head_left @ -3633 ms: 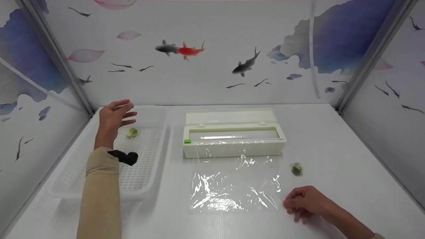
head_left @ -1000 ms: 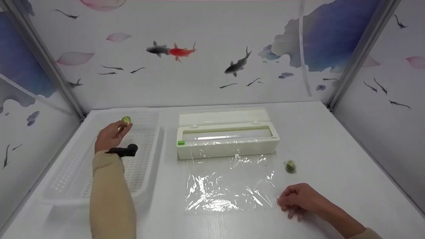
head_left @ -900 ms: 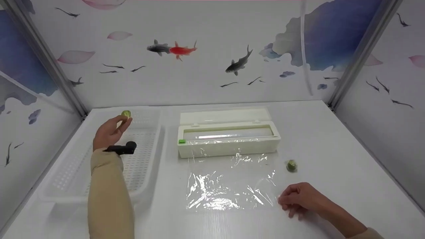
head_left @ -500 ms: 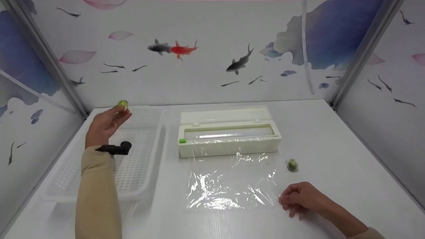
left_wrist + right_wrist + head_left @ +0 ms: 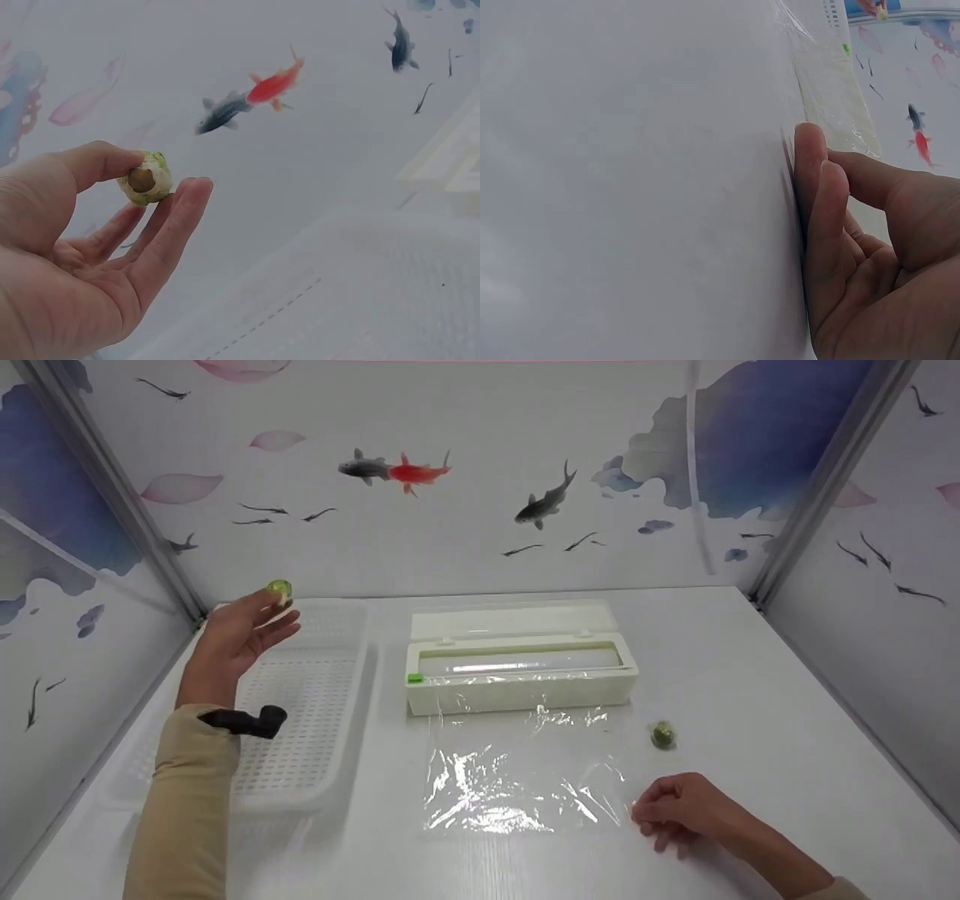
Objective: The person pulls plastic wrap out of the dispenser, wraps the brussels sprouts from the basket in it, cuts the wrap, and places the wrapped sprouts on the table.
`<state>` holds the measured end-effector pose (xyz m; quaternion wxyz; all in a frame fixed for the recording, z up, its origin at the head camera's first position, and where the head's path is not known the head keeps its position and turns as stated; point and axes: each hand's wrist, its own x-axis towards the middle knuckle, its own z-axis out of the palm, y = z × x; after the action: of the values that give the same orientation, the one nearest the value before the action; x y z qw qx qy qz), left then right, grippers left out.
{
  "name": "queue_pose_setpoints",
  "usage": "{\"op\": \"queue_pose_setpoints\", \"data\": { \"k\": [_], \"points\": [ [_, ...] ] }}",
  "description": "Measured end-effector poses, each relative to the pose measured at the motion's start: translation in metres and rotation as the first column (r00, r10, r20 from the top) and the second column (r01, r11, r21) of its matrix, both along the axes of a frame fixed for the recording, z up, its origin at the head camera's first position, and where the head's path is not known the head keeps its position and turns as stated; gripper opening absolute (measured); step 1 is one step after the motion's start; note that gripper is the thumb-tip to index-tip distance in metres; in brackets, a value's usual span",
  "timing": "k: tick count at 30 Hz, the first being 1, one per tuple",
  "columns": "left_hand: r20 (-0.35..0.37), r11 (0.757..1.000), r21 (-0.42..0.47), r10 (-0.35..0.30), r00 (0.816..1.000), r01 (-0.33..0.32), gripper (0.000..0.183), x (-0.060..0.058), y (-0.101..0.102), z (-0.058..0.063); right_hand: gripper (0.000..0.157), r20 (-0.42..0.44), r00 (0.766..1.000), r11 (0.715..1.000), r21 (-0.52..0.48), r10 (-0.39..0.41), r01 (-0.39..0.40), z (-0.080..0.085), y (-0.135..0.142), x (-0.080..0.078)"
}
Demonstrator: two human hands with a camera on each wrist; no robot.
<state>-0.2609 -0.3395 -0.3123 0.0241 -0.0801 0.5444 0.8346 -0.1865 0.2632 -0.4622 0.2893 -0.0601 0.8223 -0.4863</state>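
You seem to have one wrapped sprout [image 5: 663,735] done, right of the wrap box [image 5: 521,697], and one bare sprout [image 5: 154,180] to go, pinched in your left hand [image 5: 231,634] on the box's left, your right hand [image 5: 694,810] apparently pinching the film [image 5: 495,780] in front.

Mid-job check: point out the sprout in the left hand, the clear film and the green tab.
sprout [image 5: 145,180]: left wrist view, its round brown end
clear film [image 5: 525,769]: head view, middle of the sheet
green tab [image 5: 415,679]: head view, its top
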Motion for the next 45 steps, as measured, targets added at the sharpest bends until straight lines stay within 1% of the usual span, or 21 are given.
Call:
{"op": "queue_pose_setpoints", "data": {
  "k": [2, 4, 7, 13, 21, 24, 28, 33, 36, 41, 42, 45],
  "points": [
    [-0.002, 0.999, -0.035, -0.01, 1.0, 0.01, 0.049, 0.003, 0.005, -0.001, 0.029, 0.003, 1.0, 1.0, -0.002, 0.002, -0.002, 0.001, -0.001, 0.001],
    [-0.015, 0.997, -0.074, -0.024, 1.0, 0.023, 0.053, 0.006, 0.01, -0.002, 0.028, 0.006, 1.0, 1.0, 0.002, 0.001, -0.001, 0.001, -0.001, 0.001],
    [-0.042, 0.993, -0.114, -0.042, 0.998, 0.037, 0.05, 0.012, 0.018, -0.003, 0.028, 0.009, 1.0, 1.0, 0.007, 0.001, -0.001, 0.001, -0.001, 0.002],
    [-0.085, 0.984, -0.154, -0.098, 0.992, 0.084, 0.044, 0.027, 0.038, -0.003, 0.028, 0.006, 1.0, 1.0, -0.012, 0.005, -0.005, -0.003, 0.001, 0.001],
    [-0.131, 0.973, -0.209, -0.125, 0.983, 0.096, 0.041, 0.045, 0.066, -0.005, 0.028, 0.012, 1.0, 1.0, -0.013, -0.001, 0.001, -0.002, 0.002, 0.001],
    [-0.149, 0.965, -0.242, -0.14, 0.979, 0.101, 0.039, 0.051, 0.078, -0.006, 0.028, 0.006, 1.0, 1.0, -0.01, 0.003, -0.003, -0.001, 0.003, 0.001],
    [-0.169, 0.95, -0.291, -0.166, 0.972, 0.111, 0.043, 0.059, 0.097, -0.007, 0.028, 0.0, 1.0, 1.0, 0.0, -0.001, 0.001, 0.0, 0.003, 0.0],
    [-0.152, 0.948, -0.283, -0.195, 0.969, 0.147, 0.05, 0.069, 0.119, -0.008, 0.026, -0.006, 1.0, 1.0, 0.011, -0.003, 0.003, 0.0, 0.001, 0.0],
    [-0.155, 0.946, -0.278, -0.213, 0.965, 0.164, 0.049, 0.075, 0.131, -0.008, 0.027, -0.012, 1.0, 1.0, 0.007, 0.002, -0.001, -0.001, 0.001, 0.0],
    [-0.181, 0.932, -0.322, -0.235, 0.955, 0.168, 0.041, 0.085, 0.154, -0.011, 0.028, -0.014, 1.0, 1.0, 0.01, 0.002, -0.002, -0.002, 0.0, -0.001],
    [-0.183, 0.925, -0.338, -0.244, 0.953, 0.172, 0.041, 0.087, 0.159, -0.012, 0.028, -0.013, 1.0, 1.0, 0.009, 0.002, -0.002, -0.002, 0.0, -0.001],
    [-0.182, 0.914, -0.352, -0.276, 0.944, 0.2, 0.042, 0.09, 0.172, -0.016, 0.028, -0.013, 1.0, 1.0, 0.0, 0.004, -0.004, -0.002, 0.0, 0.0]
  ]
}}
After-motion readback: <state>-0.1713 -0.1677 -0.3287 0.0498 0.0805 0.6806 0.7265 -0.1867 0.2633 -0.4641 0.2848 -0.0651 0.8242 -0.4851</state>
